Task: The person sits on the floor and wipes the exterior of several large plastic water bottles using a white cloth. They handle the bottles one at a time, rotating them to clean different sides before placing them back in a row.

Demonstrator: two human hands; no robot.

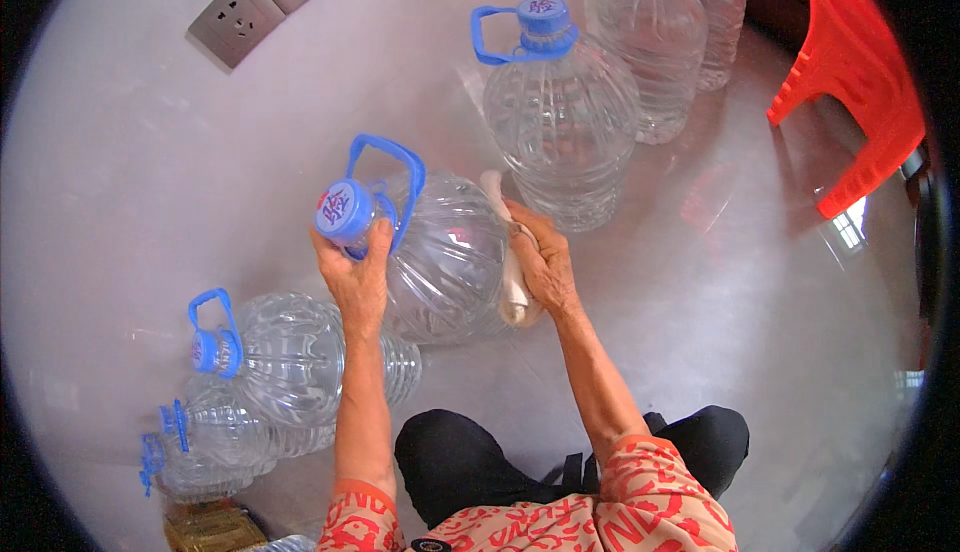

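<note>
A large clear water bottle (445,252) with a blue cap and blue loop handle tilts in front of me, its cap toward the left. My left hand (358,270) grips the bottle's neck just under the cap, thumb on the near side. Against the bottle's right side, my right hand (540,257) presses a cream-coloured cloth (515,287), fingers closed round it. Part of the cloth hangs below the hand and part sticks up above it. The bottle's base is mostly hidden.
Another capped bottle (560,117) stands beyond my right hand, with more bottles (650,42) behind it. Several similar bottles (290,352) stand in a row at the lower left. A red plastic stool (860,82) is at the far right. Wall sockets (240,22) are at the upper left.
</note>
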